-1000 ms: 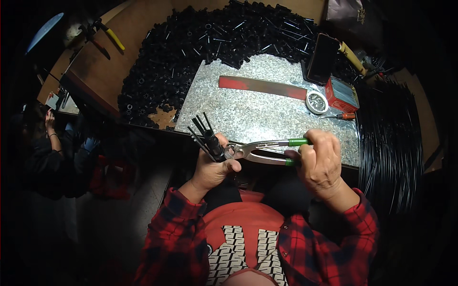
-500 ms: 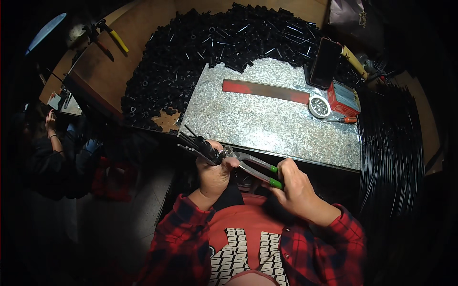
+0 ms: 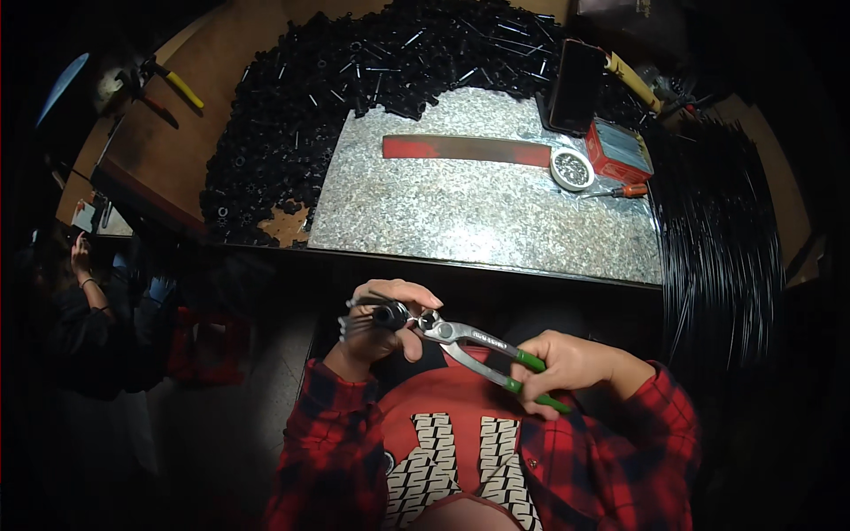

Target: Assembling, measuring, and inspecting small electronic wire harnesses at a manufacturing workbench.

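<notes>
above the person's lap and just short of the desk's near edge, the right hand (image 3: 567, 365) has its grip clenched on the green handles of a pair of metal pliers (image 3: 445, 332), whose two handles stand spread apart. the left hand (image 3: 353, 356) has its grip around a black tube (image 3: 390, 317) and several thin black rods, fingers curving over the top and thumb below; the tube's open end faces the wearer. the head of the pliers lies just beside the left thumb and fingertips, close to the tube; whether its jaws bite on anything cannot be told. both forearms are in red and black plaid sleeves (image 3: 642, 456). beyond the hands, the desk (image 3: 425, 212) shows a speckled grey top. on it lies a red and brown flat strip (image 3: 465, 150), its right end next to a white round cup (image 3: 567, 187) holding small shiny pieces. a red box (image 3: 603, 165) stands near the cup, with an orange-handled screwdriver (image 3: 633, 190) in front of it and a dark phone (image 3: 577, 87) behind. a large heap of black parts (image 3: 363, 66) curves around the top's left and far sides. at the right hangs a thick bundle of long black strands (image 3: 717, 234). well apart at the far left, a co-worker's hand (image 3: 81, 255) is raised in dim light.
</notes>
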{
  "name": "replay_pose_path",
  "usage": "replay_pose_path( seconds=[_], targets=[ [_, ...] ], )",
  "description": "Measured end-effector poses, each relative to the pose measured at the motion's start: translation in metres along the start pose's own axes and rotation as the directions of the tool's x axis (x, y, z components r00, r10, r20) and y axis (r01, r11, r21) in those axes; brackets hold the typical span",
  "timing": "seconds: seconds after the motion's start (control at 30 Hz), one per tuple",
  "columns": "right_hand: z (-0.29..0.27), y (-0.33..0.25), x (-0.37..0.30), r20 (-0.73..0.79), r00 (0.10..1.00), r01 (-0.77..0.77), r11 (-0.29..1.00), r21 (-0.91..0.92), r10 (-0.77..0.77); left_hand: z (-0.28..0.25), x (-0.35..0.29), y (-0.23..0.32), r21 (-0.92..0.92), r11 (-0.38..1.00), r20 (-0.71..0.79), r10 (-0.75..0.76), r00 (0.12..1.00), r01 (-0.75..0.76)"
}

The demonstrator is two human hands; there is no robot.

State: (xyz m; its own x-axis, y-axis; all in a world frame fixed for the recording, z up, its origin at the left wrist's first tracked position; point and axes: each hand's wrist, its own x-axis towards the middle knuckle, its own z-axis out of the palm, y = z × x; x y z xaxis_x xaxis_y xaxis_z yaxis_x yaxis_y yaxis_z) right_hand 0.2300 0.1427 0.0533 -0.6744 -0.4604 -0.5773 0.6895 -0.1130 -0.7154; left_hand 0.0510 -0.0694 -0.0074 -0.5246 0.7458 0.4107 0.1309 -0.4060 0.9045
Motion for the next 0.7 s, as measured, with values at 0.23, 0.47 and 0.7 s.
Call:
replay_pose_path(
  seconds=[0.23, 0.47, 0.7],
  targets=[
    [0.004, 0.005, -0.006, -0.126, 0.938, 0.223, 0.839, -0.497, -0.323, 0.008, 0.013, 0.013, 0.153, 0.988, 0.077, -0.032, 0.996, 0.02],
    [0.013, 0.003, -0.015, -0.306, 0.694, 0.204, 0.585, -0.785, -0.652, -0.006, 0.014, 0.006, -0.074, 0.989, 0.071, -0.122, 0.99, 0.127],
    [0.006, 0.005, -0.014, 0.046, 0.999, -0.032, 0.995, 0.099, 0.027, 0.0, 0.021, 0.01, 0.047, 0.997, 0.173, -0.076, 0.982, 0.069]
  ],
)
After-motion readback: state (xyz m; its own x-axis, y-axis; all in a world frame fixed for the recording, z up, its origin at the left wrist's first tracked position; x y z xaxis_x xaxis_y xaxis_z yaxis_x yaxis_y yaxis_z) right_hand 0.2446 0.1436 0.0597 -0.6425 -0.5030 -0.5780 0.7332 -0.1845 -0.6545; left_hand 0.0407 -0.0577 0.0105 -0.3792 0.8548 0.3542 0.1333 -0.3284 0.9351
